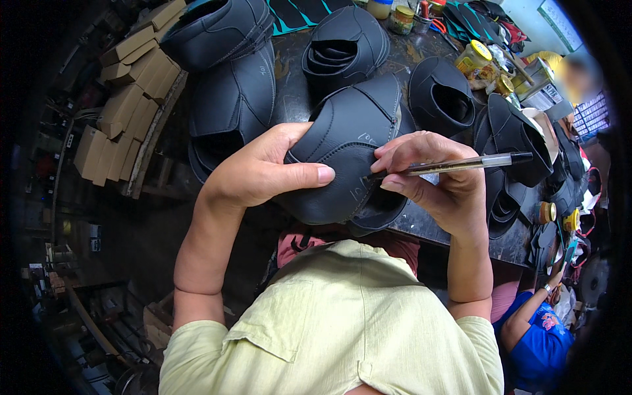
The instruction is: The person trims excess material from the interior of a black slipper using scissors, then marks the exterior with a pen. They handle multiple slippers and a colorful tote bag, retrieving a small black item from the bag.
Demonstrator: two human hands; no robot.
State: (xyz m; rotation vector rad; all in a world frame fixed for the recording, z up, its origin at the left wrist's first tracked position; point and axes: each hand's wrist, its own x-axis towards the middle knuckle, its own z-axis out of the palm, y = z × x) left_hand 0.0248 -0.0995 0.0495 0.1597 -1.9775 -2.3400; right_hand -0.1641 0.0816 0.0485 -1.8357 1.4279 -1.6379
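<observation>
Pinched in the right hand (pixel 438 181), a clear pen (pixel 461 163) touches the black leather shoe upper (pixel 345 155) at frame centre, which the left hand (pixel 263 172) clasps. Pale marks already show on it; several more uppers (pixel 230 99) lie piled on the workbench (pixel 421 227) above.

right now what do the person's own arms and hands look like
Both forearms are bare, with no gloves, rings, watch or bracelet that shows on the left hand or right hand. Short pale yellow-green shirt sleeves end near the elbows. Nails are short and unpainted.
</observation>
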